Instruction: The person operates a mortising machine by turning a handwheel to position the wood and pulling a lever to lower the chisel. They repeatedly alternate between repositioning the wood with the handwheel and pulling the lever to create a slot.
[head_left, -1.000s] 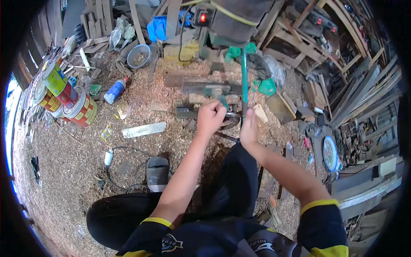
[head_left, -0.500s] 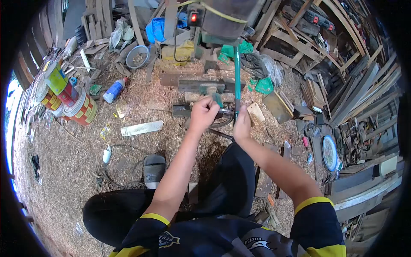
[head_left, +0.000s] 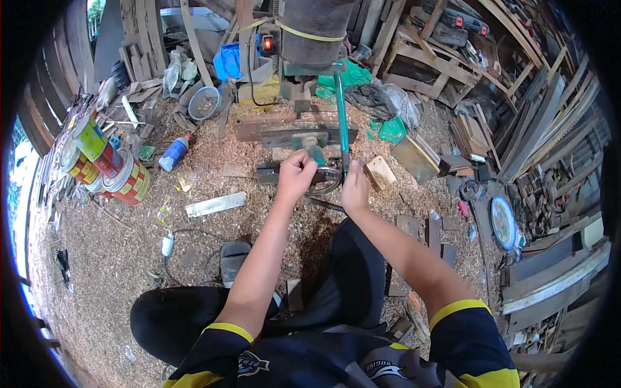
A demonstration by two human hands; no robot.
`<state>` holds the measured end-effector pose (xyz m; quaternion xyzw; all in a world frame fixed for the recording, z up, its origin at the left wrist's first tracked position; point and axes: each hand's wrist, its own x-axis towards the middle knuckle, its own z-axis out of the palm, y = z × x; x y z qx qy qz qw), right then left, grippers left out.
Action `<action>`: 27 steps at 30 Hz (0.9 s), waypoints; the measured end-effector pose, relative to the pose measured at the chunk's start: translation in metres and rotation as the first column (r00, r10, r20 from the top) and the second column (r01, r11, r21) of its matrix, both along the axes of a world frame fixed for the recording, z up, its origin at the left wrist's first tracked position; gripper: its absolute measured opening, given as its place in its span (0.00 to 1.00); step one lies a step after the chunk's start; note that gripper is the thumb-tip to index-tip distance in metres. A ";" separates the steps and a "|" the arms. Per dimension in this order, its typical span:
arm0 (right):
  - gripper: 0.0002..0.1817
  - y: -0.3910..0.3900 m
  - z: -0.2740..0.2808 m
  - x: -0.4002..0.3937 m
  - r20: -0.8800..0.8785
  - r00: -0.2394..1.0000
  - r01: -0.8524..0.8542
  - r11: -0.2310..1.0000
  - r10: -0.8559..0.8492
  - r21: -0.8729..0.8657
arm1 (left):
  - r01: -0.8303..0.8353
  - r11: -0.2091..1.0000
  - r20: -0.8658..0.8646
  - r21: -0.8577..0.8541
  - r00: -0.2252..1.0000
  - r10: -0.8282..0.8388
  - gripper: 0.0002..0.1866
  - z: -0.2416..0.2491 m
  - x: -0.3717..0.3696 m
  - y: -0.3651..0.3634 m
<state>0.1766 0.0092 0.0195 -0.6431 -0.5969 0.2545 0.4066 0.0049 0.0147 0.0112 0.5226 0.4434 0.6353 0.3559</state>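
Observation:
A machine [head_left: 314, 32] with a dark motor housing and a lit red switch stands in front of me. From it a long green lever [head_left: 341, 110] reaches down toward me. My right hand [head_left: 354, 189] is closed around the lever's dark lower end. Just left of it, my left hand [head_left: 297, 173] is closed at the rim of a metal handwheel [head_left: 325, 183]; its fingers are partly hidden. Beyond the wheel sits a green vise part [head_left: 315, 154], near a dark wooden piece [head_left: 291, 137] lying crosswise.
Wood chips cover the floor. Paint cans [head_left: 129, 181] are stacked at left, near a blue bottle [head_left: 174, 153] and a basin [head_left: 205, 102]. A pale wood block [head_left: 380, 172] lies right of the lever. Timber scraps [head_left: 543, 149] crowd the right side. A white strip [head_left: 216, 204] lies at front left.
The view has shifted slightly, so the machine appears further left. The lever leans a little differently, its lower end now to the right of its top. Both hands keep their holds.

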 end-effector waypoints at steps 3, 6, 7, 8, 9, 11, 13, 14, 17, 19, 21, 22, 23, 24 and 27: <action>0.36 -0.005 0.004 -0.002 0.017 1.000 0.023 0.999 -0.024 0.037 | -0.040 0.999 0.001 0.014 0.999 0.040 0.15 -0.007 0.005 0.001; 0.31 -0.005 0.006 -0.002 0.032 0.999 -0.003 1.000 0.003 0.000 | -0.078 0.997 -0.038 -0.006 0.996 0.078 0.14 -0.014 0.003 0.003; 0.30 -0.007 0.010 -0.003 0.039 0.999 -0.033 0.999 0.034 -0.017 | -0.082 0.997 -0.038 0.001 0.996 0.082 0.14 -0.015 0.003 0.004; 0.28 -0.007 0.008 -0.003 0.051 0.998 -0.035 0.999 0.034 0.020 | -0.063 0.998 -0.016 -0.006 0.998 0.062 0.14 -0.014 0.003 0.003; 0.28 -0.006 0.004 -0.001 0.051 0.998 -0.038 0.999 0.036 0.030 | -0.043 0.999 0.006 -0.011 0.999 0.043 0.14 -0.011 0.003 0.002; 0.28 -0.003 0.000 0.001 0.002 0.996 -0.088 0.995 0.088 0.050 | -0.024 0.999 0.002 -0.046 1.000 0.025 0.13 -0.006 0.000 0.000; 0.26 -0.004 0.002 0.007 0.017 0.992 -0.127 0.991 0.126 0.046 | -0.003 0.997 -0.003 -0.081 1.000 0.003 0.12 -0.002 0.001 -0.004; 0.24 -0.009 0.010 0.008 0.003 0.990 -0.139 0.987 0.139 0.084 | -0.008 0.996 0.001 -0.092 1.000 0.008 0.12 -0.002 0.001 -0.004; 0.38 -0.005 0.040 0.023 -0.157 0.927 -0.309 0.930 0.342 0.201 | -0.015 0.997 0.000 -0.078 1.000 0.015 0.12 -0.004 0.001 -0.004; 0.43 -0.038 0.152 0.031 -0.350 0.812 -0.473 0.878 0.467 0.073 | -0.025 0.997 0.021 -0.077 0.999 0.026 0.13 -0.003 0.002 -0.003; 0.28 -0.033 0.217 0.047 -0.145 0.809 -0.546 0.820 0.570 0.173 | -0.050 0.998 -0.039 -0.029 0.998 0.049 0.13 -0.010 0.001 0.001; 0.22 -0.037 0.256 0.049 -0.163 0.765 -0.584 0.778 0.623 0.233 | -0.015 0.997 0.032 -0.075 0.999 0.017 0.13 -0.009 0.002 0.000; 0.19 -0.026 0.278 0.049 -0.290 0.662 -0.592 0.719 0.691 0.363 | 0.024 0.993 0.104 -0.117 0.995 -0.011 0.13 -0.008 0.003 -0.001; 0.17 -0.017 0.297 0.047 -0.390 0.530 -0.570 0.657 0.753 0.493 | 0.022 0.993 0.100 -0.114 0.995 -0.010 0.13 -0.010 0.002 -0.001; 0.19 0.002 0.334 0.022 -0.312 0.682 -0.378 0.684 0.662 0.624 | 0.038 0.997 0.095 -0.060 0.995 -0.033 0.13 -0.014 -0.002 0.002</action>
